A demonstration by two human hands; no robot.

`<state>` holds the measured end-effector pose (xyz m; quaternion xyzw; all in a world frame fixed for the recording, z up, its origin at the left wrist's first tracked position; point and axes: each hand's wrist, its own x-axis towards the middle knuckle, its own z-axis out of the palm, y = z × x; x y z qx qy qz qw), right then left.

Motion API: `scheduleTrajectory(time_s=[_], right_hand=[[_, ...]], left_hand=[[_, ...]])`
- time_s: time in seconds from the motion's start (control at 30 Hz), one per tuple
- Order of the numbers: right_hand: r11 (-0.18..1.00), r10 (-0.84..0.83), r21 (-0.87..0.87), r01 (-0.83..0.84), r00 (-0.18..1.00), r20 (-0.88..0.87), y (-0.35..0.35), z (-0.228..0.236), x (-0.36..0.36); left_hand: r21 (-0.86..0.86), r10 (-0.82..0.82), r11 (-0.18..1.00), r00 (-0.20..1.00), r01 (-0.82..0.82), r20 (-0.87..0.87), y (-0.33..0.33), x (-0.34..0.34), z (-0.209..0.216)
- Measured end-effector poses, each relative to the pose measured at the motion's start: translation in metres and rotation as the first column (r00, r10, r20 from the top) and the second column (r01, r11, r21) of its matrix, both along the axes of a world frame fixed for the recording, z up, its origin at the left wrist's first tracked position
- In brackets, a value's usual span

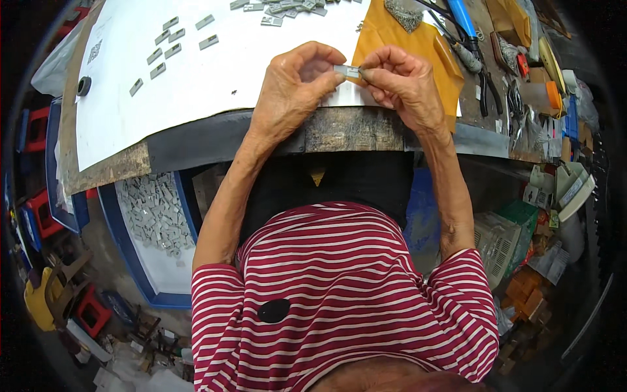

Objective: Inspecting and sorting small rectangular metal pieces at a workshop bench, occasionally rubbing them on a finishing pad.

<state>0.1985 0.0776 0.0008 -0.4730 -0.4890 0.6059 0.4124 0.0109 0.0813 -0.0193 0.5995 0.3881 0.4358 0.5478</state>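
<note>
Between my two hands, just above the front edge of the workbench, is a small grey rectangular metal piece (347, 70). My left hand (294, 85) pinches its left end between thumb and forefinger. At its right end, my right hand (406, 83) has thumb and fingers closed; whether a tiny part sits in those fingertips is too small to tell. Similar grey pieces (172, 51) with dark slots lie spaced out on the white sheet (124, 124) to the left. A heap of the same pieces (290, 8) is at the far side.
Yellow-orange cloth or paper (382, 32) lies right of the sheet, bearing a bag of tiny metal parts (405, 14). Farther right are a blue-handled tool (462, 18) and black-handled pliers (490, 91). A black ring (84, 85) sits far left. Below, a blue tray (147, 287) holds many grey pieces.
</note>
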Motion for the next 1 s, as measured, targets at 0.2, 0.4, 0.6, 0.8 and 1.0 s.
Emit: scheduleTrajectory(time_s=[0.2,0.4,0.6,0.8,1.0], right_hand=[[0.999,0.039,0.038,-0.039,0.999,0.011,-0.0001,-0.0005,0.0001],[0.994,0.105,0.033,-0.108,0.992,0.068,0.0000,0.0021,0.0003],[0.990,0.136,0.006,-0.138,0.982,0.128,0.0019,0.0004,0.0034],[0.988,0.152,-0.011,-0.152,0.980,0.129,0.0031,0.0004,0.0031],[0.981,0.191,-0.005,-0.193,0.966,0.176,0.0050,0.0019,0.0019]], left_hand=[[0.033,-0.003,0.999,0.999,0.004,-0.044,0.0012,0.0003,-0.0029],[0.087,-0.022,0.996,0.995,0.031,-0.097,0.0007,0.0015,-0.0022],[0.102,-0.045,0.993,0.991,0.058,-0.128,0.0004,0.0022,-0.0034],[0.083,-0.061,0.994,0.992,0.070,-0.109,0.0015,0.0005,-0.0045],[0.036,-0.074,0.996,0.994,0.077,-0.086,0.0027,-0.0007,-0.0038]])
